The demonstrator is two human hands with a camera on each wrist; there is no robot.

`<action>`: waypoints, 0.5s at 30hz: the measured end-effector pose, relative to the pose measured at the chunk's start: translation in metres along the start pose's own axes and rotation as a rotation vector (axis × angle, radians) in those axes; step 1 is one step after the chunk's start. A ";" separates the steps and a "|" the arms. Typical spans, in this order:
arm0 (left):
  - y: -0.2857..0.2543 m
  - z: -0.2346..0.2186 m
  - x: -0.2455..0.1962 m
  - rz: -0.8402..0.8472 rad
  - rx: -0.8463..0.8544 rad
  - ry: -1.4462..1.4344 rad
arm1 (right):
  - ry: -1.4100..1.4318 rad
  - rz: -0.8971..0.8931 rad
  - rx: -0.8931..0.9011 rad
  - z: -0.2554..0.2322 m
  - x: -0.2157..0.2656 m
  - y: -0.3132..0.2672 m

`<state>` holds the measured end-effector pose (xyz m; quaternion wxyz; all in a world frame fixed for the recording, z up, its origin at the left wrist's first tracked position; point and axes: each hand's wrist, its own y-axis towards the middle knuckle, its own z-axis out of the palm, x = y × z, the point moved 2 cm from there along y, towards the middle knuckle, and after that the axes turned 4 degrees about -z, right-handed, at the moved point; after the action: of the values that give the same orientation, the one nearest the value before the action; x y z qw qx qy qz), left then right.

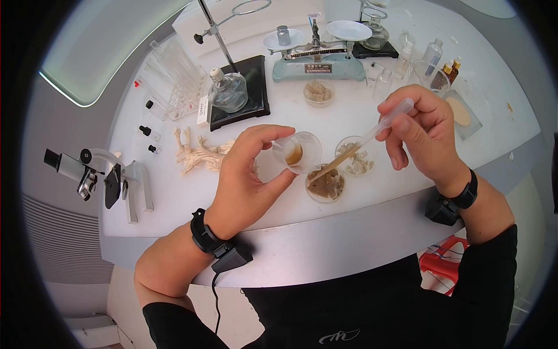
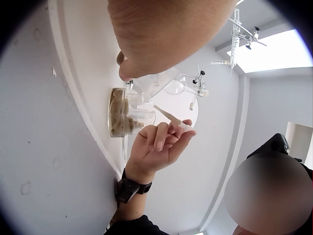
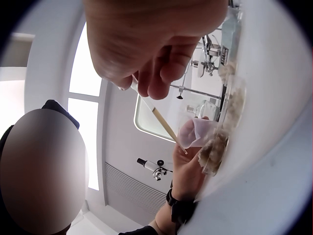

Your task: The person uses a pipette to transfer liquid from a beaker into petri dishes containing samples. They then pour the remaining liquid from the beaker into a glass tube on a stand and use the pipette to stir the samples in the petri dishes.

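Observation:
My left hand holds a small clear cup tilted between thumb and fingers, with brown liquid at its bottom. Between the thumb and fingers of my right hand is the bulb of a plastic dropper, its stem filled with tan liquid and slanting down to the left. The dropper's tip lies over a dish of brown, wet material, just right of and below the cup. Whether the tip touches the material cannot be told. In the right wrist view the stem passes beside the cup.
A dish of pale pieces adjoins the brown one. Behind stand a balance, another dish, and a burner on a black stand base. Left are a coral-like piece, droppers and a microscope; bottles stand back right.

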<state>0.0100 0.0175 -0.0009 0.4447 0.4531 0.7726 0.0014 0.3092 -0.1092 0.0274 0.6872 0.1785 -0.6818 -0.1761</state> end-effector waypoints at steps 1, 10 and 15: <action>0.000 0.000 0.000 0.000 -0.001 0.000 | 0.012 -0.006 -0.033 -0.001 0.000 0.001; 0.001 0.000 -0.002 0.013 -0.008 -0.032 | -0.031 -0.008 -0.042 0.004 0.001 0.000; 0.001 0.000 -0.004 0.015 -0.010 -0.036 | -0.059 -0.007 0.003 0.005 0.001 -0.002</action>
<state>0.0116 0.0154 0.0019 0.4607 0.4566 0.7611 0.0002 0.3045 -0.1112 0.0273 0.6660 0.1767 -0.7012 -0.1829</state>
